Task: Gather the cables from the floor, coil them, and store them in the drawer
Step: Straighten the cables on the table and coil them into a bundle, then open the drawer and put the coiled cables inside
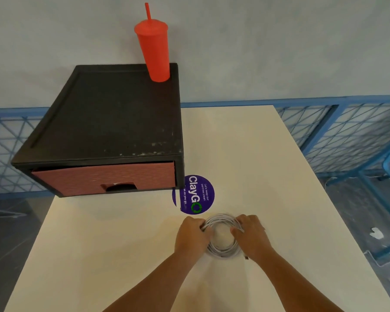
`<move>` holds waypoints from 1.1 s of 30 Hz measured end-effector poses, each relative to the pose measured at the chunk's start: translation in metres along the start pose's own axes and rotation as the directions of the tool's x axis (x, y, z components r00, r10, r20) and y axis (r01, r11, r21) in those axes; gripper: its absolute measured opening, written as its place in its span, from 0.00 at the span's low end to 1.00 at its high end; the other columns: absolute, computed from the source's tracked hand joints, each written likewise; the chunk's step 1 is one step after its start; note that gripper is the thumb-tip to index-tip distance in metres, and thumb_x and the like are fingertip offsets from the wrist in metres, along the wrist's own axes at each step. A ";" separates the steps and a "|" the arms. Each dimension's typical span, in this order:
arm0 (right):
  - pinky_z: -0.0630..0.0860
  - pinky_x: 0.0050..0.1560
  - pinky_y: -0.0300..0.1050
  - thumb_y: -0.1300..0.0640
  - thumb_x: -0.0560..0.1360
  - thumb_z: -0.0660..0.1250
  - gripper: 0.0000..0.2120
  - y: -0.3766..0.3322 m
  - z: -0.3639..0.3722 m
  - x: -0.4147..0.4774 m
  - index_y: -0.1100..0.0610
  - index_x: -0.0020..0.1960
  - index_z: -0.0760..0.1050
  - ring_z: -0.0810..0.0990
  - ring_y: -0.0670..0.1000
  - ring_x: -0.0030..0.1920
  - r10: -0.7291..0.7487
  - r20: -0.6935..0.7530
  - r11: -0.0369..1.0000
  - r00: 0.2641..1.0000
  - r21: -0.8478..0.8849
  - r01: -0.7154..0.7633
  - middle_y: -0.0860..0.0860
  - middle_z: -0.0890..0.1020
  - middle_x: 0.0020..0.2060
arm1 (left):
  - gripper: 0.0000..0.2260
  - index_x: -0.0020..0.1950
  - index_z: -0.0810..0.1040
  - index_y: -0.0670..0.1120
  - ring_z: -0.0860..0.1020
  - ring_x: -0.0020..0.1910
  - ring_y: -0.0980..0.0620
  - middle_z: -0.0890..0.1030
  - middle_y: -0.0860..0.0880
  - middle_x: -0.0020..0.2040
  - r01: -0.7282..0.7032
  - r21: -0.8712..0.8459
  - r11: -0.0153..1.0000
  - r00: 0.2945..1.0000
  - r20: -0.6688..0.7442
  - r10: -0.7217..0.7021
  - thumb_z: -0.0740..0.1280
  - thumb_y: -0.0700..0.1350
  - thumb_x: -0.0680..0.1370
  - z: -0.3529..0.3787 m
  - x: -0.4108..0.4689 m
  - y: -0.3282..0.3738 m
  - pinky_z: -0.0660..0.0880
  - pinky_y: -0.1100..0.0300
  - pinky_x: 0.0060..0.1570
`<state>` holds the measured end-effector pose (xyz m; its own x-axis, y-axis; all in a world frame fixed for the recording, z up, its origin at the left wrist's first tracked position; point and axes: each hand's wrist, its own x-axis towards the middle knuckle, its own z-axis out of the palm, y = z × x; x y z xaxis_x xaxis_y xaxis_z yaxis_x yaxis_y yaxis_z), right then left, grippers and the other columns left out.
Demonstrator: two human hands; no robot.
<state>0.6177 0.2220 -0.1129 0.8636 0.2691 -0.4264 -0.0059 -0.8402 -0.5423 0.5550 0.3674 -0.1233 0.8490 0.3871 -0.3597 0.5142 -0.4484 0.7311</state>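
Note:
A white cable [222, 251] wound into a round coil lies on the cream table [126, 255] near its front middle. My left hand [190, 237] grips the coil's left side and my right hand [251, 235] grips its right side. A small plug end pokes out below my right hand. A black drawer unit [113, 113] stands at the table's back left. Its reddish-brown drawer [104, 177] is closed, with a dark handle slot in its front.
A red tumbler [154, 50] with a straw stands on the drawer unit's back right corner. A round purple sticker [195, 194] lies on the table just beyond the coil. Blue wire fencing [347, 136] runs behind and to the right. A white scrap [376, 233] lies on the floor at right.

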 end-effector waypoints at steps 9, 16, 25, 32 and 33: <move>0.58 0.68 0.46 0.52 0.76 0.62 0.18 0.004 -0.004 0.006 0.56 0.64 0.72 0.67 0.53 0.67 -0.047 -0.033 0.999 0.998 0.024 0.048 0.53 0.71 0.65 | 0.22 0.60 0.76 0.45 0.73 0.49 0.55 0.73 0.50 0.52 0.066 -0.050 0.997 0.998 0.008 -0.066 0.70 0.55 0.71 -0.004 0.003 -0.002 0.69 0.65 0.47; 0.68 0.57 0.48 0.42 0.72 0.57 0.11 -0.004 -0.017 0.002 0.45 0.44 0.77 0.75 0.52 0.52 0.006 -0.007 0.966 1.000 0.260 -0.004 0.51 0.78 0.47 | 0.24 0.62 0.74 0.48 0.73 0.61 0.48 0.73 0.48 0.63 0.164 -0.023 0.986 0.986 -0.030 -0.165 0.68 0.58 0.71 -0.021 -0.001 -0.007 0.72 0.53 0.61; 0.64 0.58 0.40 0.52 0.77 0.60 0.15 -0.051 -0.014 -0.008 0.53 0.63 0.73 0.72 0.51 0.64 -0.015 -0.078 0.921 0.997 0.387 0.044 0.53 0.73 0.65 | 0.19 0.62 0.75 0.51 0.71 0.64 0.48 0.71 0.48 0.66 0.145 0.007 0.989 0.962 -0.233 -0.140 0.66 0.55 0.73 -0.089 -0.015 -0.019 0.69 0.47 0.65; 0.71 0.54 0.47 0.56 0.77 0.61 0.10 -0.132 0.008 -0.019 0.56 0.56 0.73 0.75 0.54 0.55 -0.020 0.084 0.766 0.996 0.642 -0.039 0.55 0.77 0.54 | 0.17 0.61 0.76 0.49 0.71 0.63 0.47 0.73 0.47 0.63 0.012 0.144 0.990 0.925 -0.376 0.044 0.67 0.52 0.73 -0.167 -0.025 -0.013 0.69 0.48 0.63; 0.69 0.56 0.47 0.56 0.77 0.61 0.12 -0.144 0.013 -0.019 0.57 0.59 0.73 0.74 0.55 0.57 -0.031 0.100 0.752 0.994 0.658 -0.043 0.53 0.76 0.55 | 0.17 0.61 0.76 0.49 0.70 0.63 0.47 0.72 0.47 0.64 0.004 0.168 0.986 0.917 -0.394 0.063 0.67 0.52 0.74 -0.179 -0.025 -0.012 0.69 0.49 0.63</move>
<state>0.5952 0.3437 -0.0360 0.8085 0.3409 -0.4796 -0.3730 -0.3334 -0.8658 0.5060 0.5075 -0.0188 0.7632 0.6437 -0.0556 0.5310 -0.5760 0.6215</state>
